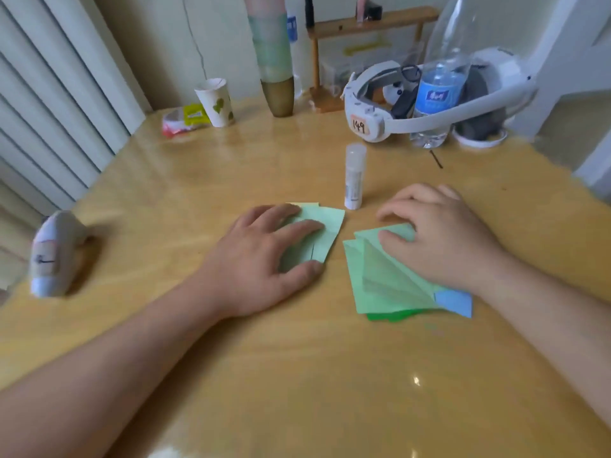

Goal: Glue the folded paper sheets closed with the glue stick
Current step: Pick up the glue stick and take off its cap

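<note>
A folded light-green paper sheet [330,226] lies on the wooden table [297,358], and my left hand [264,256] rests flat on it with fingers spread. To its right is a fanned stack of folded sheets [383,285], light green with a blue corner and a dark green edge underneath. My right hand [439,236] lies on the stack's far end, fingertips pressing the top sheet. A white capped glue stick [354,176] stands upright just beyond the papers, between my two hands, touched by neither.
A white headset [370,123] and a water bottle [436,100] sit at the back right. A paper cup [216,102], a snack wrapper [182,120] and a tall vase [277,94] stand at the back. A small plush object [56,252] lies at the left edge.
</note>
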Available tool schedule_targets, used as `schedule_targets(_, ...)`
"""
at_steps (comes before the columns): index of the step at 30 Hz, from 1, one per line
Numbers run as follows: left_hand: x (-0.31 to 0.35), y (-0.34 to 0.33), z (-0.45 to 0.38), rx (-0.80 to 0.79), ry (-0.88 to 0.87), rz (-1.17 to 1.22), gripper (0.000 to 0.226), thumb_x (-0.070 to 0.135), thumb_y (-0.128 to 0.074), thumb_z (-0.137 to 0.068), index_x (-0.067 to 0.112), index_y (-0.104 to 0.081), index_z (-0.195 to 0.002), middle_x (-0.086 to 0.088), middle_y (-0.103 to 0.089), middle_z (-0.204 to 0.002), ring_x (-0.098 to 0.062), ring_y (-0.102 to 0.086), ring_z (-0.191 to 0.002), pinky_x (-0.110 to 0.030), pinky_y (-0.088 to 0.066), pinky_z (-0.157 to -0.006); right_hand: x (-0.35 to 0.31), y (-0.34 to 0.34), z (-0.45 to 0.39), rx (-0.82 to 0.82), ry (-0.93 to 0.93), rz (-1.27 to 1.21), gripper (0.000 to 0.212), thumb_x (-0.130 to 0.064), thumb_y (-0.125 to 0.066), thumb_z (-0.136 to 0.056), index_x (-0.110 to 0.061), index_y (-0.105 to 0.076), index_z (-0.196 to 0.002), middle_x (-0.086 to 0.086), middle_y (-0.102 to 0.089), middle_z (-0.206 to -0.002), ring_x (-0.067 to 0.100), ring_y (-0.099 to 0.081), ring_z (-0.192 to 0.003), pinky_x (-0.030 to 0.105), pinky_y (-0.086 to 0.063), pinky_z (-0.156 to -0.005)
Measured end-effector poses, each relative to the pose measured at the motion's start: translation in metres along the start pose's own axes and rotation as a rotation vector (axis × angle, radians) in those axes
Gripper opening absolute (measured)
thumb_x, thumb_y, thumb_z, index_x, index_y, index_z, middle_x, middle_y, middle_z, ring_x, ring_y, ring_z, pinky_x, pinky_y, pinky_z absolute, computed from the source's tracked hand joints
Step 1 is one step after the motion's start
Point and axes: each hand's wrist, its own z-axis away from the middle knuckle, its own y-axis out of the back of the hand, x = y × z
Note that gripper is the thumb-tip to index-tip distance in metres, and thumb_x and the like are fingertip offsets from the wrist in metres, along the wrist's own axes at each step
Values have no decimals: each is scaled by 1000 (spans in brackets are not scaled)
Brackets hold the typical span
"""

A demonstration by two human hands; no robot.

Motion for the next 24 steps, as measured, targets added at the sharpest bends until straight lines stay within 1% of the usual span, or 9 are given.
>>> schedule_targets(2,2,0,0,1,7,4,72,78,-32,-88,47,-41,-153,7,-41,-160,-22,-32,-146,-41,-27,-123,-3,-2,1,-1,9,66,29,-45,-59,-91,-36,-70,-116,-14,-58,-123,19,-44,-114,26,-35,-99)
schedule_targets(4,3,-4,-5,4,16,15,69,75,-37,-91,44,-44,-152,6,-43,-159,-24,-35,-145,-36,-26,-120,-1,-4,-1,-9,-34,29,23,-44,-60,-90,-36,-71,-109,-14,-62,-121,20,-50,-116,32,-41,-103)
schedule_targets(7,7,1,0,46,17,25,58,63,-51,-98,41,-48,-151,6,-45,-159,-24,-37,-145,-32,-24,-119,-9,9,4,29,-103,-116,9,-36,-64,-86,-41,-69,-91,-18,-66,-106,17,-56,-108,29,-42,-92)
schedule_targets(10,11,6,2,65,32,55,56,59,-53,-99,39,-49,-151,6,-47,-159,-22,-39,-145,-30,-25,-119,-17,19,6,24,-167,-180,14,-29,-66,-87,-42,-69,-91,-19,-66,-105,12,-53,-108,26,-38,-89)
schedule_targets(14,11,6,0,98,66,84,57,56,-53,-98,40,-46,-153,7,-49,-157,-20,-39,-143,-29,-27,-116,-17,20,8,55,-220,-249,13,-26,-66,-86,-36,-73,-90,-21,-67,-99,11,-55,-106,28,-43,-86)
schedule_targets(19,11,5,-8,89,68,63,66,56,-54,-97,41,-35,-159,4,-43,-160,-24,-34,-145,-30,-23,-117,-12,14,0,52,-178,-241,16,-23,-65,-88,-34,-75,-94,-22,-66,-99,14,-53,-106,31,-46,-87)
schedule_targets(20,8,4,-8,100,72,138,69,57,-55,-95,43,-33,-159,3,-42,-161,-24,-33,-147,-31,-22,-119,-10,13,-2,48,-164,-244,17,-23,-65,-89,-35,-75,-95,-22,-66,-100,14,-53,-106,31,-46,-87)
schedule_targets(22,-4,6,-1,205,115,458,71,57,-55,-88,51,-35,-156,7,-44,-160,-18,-37,-146,-35,-27,-121,-5,11,-2,56,-156,-298,20,-20,-64,-90,-34,-75,-97,-19,-66,-103,13,-57,-105,32,-48,-90)
schedule_targets(24,-17,9,6,425,247,928,66,44,-56,-83,53,-44,-147,9,-52,-151,-9,-49,-134,-34,-44,-107,-1,13,-1,80,-197,-419,20,-18,-63,-92,-33,-75,-98,-16,-68,-107,8,-61,-104,28,-50,-88)
